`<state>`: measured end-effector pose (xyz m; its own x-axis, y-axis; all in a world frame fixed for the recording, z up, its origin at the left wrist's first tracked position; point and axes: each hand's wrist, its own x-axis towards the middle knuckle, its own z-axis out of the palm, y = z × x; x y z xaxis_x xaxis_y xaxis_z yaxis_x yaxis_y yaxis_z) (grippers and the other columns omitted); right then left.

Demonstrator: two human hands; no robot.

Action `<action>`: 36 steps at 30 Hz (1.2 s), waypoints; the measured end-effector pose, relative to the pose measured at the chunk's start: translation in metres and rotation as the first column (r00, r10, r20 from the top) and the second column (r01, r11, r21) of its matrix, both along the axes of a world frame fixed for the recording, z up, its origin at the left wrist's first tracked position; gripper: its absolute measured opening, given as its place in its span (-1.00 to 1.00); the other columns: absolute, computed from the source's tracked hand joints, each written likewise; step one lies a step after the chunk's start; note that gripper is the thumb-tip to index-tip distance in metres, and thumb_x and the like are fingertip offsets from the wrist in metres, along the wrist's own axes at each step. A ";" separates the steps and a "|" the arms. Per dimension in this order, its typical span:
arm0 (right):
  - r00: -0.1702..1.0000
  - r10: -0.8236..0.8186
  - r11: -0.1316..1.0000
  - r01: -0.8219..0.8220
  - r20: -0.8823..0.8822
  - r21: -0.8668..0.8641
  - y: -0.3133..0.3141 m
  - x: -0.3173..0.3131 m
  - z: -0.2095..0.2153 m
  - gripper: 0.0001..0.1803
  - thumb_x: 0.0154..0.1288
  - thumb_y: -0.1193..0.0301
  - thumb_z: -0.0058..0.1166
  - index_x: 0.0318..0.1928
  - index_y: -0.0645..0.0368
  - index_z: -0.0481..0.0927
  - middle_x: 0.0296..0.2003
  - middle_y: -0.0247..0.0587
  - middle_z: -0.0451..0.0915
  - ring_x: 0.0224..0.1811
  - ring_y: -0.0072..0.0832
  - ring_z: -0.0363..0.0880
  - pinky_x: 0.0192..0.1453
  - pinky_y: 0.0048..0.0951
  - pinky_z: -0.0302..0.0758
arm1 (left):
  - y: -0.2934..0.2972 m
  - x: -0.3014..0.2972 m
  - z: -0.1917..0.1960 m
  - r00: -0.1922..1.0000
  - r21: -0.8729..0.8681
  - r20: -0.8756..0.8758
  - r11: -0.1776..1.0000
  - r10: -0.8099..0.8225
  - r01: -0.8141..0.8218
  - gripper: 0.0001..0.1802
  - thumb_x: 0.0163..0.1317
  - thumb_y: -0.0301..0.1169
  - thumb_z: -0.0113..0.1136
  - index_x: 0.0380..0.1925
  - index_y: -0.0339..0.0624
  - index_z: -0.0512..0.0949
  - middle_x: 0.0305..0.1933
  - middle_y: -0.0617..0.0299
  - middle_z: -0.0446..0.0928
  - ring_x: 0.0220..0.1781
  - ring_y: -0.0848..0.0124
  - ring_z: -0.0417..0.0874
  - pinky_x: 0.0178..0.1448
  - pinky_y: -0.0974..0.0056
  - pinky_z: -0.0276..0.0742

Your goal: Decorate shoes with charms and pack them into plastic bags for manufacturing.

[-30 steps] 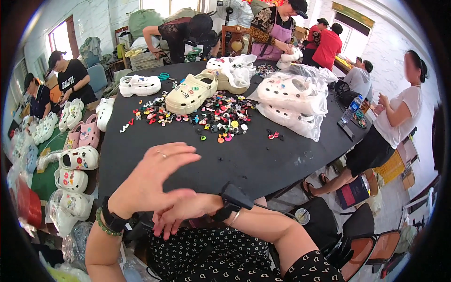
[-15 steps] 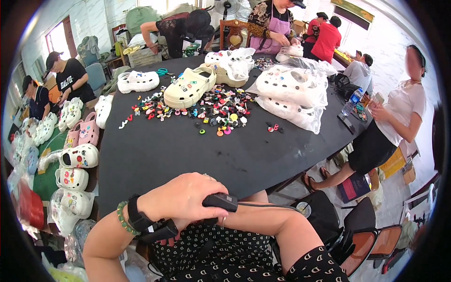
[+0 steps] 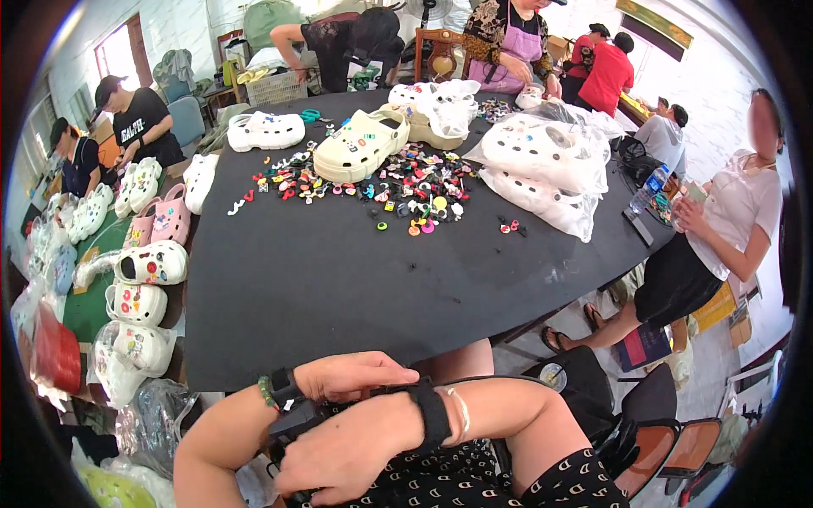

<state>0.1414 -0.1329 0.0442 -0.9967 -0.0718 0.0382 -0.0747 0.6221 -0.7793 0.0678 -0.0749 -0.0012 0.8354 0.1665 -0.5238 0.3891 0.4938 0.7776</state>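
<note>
My left hand [image 3: 356, 373] lies with its fingers stretched out at my right wrist, next to a black strap [image 3: 430, 415] worn there. A dark device at that strap is partly hidden under the fingers. Below it, my right hand [image 3: 350, 447] crosses toward my left forearm, back upward and fingers reaching down, with nothing visible in it. Another black device [image 3: 298, 417] sits at my left wrist, beside a green beaded bracelet [image 3: 268, 392]. Both hands are over my lap at the table's near edge.
A black table [image 3: 339, 288] bears a cream clog [image 3: 360, 148], a pile of colourful shoe charms [image 3: 423, 190] and bagged white clogs [image 3: 542, 161]. Decorated clogs [image 3: 152, 262] line the left. A person [image 3: 720, 203] stands at right; others work around the room. Chairs [image 3: 644, 449] stand lower right.
My left hand has relaxed from its grip around the black device at my right wrist and lies flatter. My right hand has come into view over my lap. The view has shifted slightly.
</note>
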 end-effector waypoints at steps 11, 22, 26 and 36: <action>0.107 -0.988 0.054 -0.421 -0.109 -0.906 0.173 0.041 -0.003 -0.82 0.44 0.38 -0.04 -0.12 0.19 0.54 -0.47 -0.30 0.58 -0.43 -0.53 0.57 -0.28 -0.43 0.54 | 0.014 0.011 -0.029 0.645 -0.322 0.412 0.765 0.644 -0.558 -0.47 0.55 0.00 -0.26 0.26 -0.12 0.39 0.20 0.15 0.55 0.23 0.24 0.53 0.27 0.02 0.44; 0.228 -0.906 0.405 0.712 -0.357 -0.574 0.150 0.050 -0.027 -0.87 0.46 0.49 -0.10 -0.15 0.24 0.53 -0.54 -0.34 0.57 -0.56 -0.67 0.51 -0.50 -0.58 0.44 | -0.008 0.025 -0.027 0.790 -0.209 0.289 0.841 0.540 -0.499 -0.48 0.53 -0.09 -0.13 0.08 -0.38 0.49 0.01 -0.06 0.64 0.02 0.17 0.67 0.16 0.16 0.51; 0.331 -0.784 0.476 0.863 -0.525 -0.167 0.132 0.058 -0.018 -0.91 0.38 0.49 0.02 -0.16 0.20 0.55 -0.62 -0.31 0.50 -0.60 -0.64 0.49 -0.53 -0.52 0.40 | -0.026 0.028 -0.022 0.792 -0.349 0.282 0.827 0.542 -0.441 -0.48 0.53 -0.10 -0.12 0.11 -0.40 0.47 0.05 -0.05 0.62 0.09 0.17 0.64 0.19 0.18 0.49; 0.680 -0.402 0.431 0.731 -0.612 0.529 0.114 0.069 -0.043 -0.85 0.15 0.42 0.17 -0.28 0.14 0.51 -0.54 -0.31 0.52 -0.44 -0.33 0.54 -0.24 -0.34 0.39 | -0.050 0.030 -0.020 0.814 -0.311 0.195 0.822 0.547 -0.478 -0.48 0.53 -0.10 -0.11 0.04 -0.43 0.51 -0.01 -0.10 0.64 0.07 0.20 0.66 0.18 0.20 0.52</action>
<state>0.2102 -0.0190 0.0008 -0.7288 0.3393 0.5948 0.3643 0.9276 -0.0828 0.0979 -0.1249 -0.0212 0.7736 0.5101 -0.3759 -0.1760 0.7428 0.6459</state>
